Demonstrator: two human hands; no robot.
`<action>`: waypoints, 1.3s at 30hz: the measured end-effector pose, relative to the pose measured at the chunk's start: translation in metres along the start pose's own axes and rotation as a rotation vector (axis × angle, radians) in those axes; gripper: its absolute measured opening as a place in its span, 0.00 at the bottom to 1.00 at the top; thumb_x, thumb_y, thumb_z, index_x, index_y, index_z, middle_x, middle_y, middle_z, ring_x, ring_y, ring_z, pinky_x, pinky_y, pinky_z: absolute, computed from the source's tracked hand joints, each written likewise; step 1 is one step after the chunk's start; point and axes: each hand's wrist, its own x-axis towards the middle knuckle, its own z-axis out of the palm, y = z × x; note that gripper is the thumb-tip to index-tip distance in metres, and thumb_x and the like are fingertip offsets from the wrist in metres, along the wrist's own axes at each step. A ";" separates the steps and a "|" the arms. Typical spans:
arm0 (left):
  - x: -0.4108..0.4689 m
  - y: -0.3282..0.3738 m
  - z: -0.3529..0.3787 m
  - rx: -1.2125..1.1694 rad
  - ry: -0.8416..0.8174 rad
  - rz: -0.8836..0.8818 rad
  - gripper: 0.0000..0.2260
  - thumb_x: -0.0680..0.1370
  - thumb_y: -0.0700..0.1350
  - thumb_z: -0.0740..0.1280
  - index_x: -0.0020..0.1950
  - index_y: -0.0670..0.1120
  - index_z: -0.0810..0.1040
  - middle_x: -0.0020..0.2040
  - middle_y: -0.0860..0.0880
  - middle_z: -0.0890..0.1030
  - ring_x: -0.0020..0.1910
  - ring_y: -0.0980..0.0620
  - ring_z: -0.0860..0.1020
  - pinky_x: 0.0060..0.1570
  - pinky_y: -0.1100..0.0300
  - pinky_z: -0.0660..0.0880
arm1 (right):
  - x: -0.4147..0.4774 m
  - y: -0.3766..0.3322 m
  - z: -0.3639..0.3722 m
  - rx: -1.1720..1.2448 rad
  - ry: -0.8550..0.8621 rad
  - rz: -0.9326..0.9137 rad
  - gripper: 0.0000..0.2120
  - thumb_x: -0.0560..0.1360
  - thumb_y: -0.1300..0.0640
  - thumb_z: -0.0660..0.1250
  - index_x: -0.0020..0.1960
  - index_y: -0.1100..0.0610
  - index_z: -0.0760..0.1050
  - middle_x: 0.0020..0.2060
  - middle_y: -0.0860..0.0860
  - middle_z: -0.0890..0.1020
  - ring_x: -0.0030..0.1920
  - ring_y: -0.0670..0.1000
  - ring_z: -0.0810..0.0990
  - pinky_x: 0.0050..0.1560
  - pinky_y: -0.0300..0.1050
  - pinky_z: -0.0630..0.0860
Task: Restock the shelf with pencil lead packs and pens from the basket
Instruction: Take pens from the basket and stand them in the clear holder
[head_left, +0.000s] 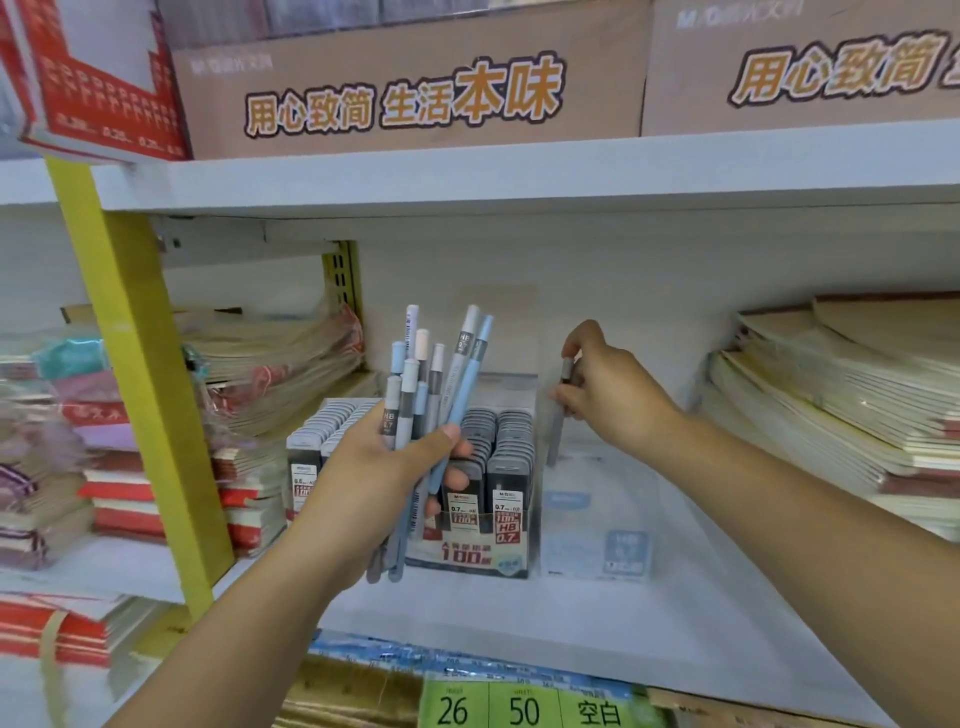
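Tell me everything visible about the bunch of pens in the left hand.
The bunch of pens is several slim plastic sticks in pale blue, grey and white, some marked HB 0.7. They stand nearly upright, fanned at the top, before the lead packs. The left hand grips them mid-length, thumb across the front.

Matt plastic pens (455, 374), clear glossy plastic box (587, 525)

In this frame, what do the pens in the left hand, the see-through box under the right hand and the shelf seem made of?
The pens look plastic: matte pastel blue and grey barrels, no glint. The box seems clear glossy plastic, since the shelf shows through its walls. The shelf is smooth, white and painted, perhaps metal; hard to tell.
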 end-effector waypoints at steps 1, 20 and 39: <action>0.000 0.001 0.000 0.004 -0.003 0.001 0.08 0.79 0.47 0.70 0.57 0.49 0.80 0.45 0.47 0.87 0.36 0.53 0.84 0.30 0.61 0.78 | 0.000 0.000 0.001 0.003 0.004 0.003 0.14 0.77 0.60 0.66 0.51 0.53 0.60 0.37 0.54 0.78 0.37 0.54 0.81 0.43 0.55 0.80; 0.000 0.005 0.000 0.027 0.002 0.002 0.07 0.79 0.46 0.70 0.57 0.50 0.79 0.45 0.48 0.87 0.38 0.52 0.85 0.30 0.62 0.78 | -0.001 -0.008 0.002 -0.011 0.002 -0.032 0.10 0.78 0.56 0.66 0.52 0.56 0.64 0.38 0.57 0.80 0.38 0.57 0.81 0.45 0.55 0.80; -0.008 0.008 0.005 -0.042 -0.084 -0.069 0.10 0.78 0.45 0.71 0.59 0.46 0.79 0.47 0.47 0.88 0.42 0.51 0.86 0.32 0.61 0.78 | -0.019 -0.038 -0.014 -0.028 0.130 -0.003 0.13 0.81 0.56 0.60 0.63 0.55 0.77 0.53 0.52 0.81 0.52 0.52 0.80 0.52 0.41 0.72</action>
